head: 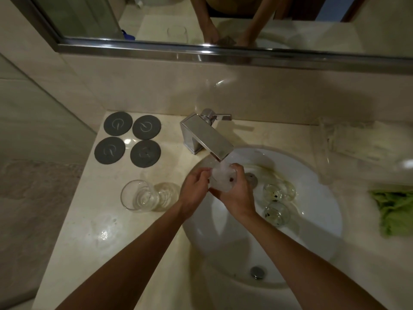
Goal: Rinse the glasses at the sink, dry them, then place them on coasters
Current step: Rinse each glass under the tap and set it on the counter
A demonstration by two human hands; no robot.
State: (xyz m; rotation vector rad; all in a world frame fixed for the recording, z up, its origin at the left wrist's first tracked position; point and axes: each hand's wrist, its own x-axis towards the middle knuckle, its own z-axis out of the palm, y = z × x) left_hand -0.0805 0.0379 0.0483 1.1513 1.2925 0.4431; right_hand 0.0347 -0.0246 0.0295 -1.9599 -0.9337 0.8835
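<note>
Both hands' fingers (240, 173) gripping glass (221, 177) under faucet (207, 135), coasters (128, 138) left

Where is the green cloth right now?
In the head view, the green cloth lies on the counter at the far right, beside the sink.

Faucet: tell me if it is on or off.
On. Water pours from the faucet spout onto the glass held beneath it by both hands, over the sink.
</note>
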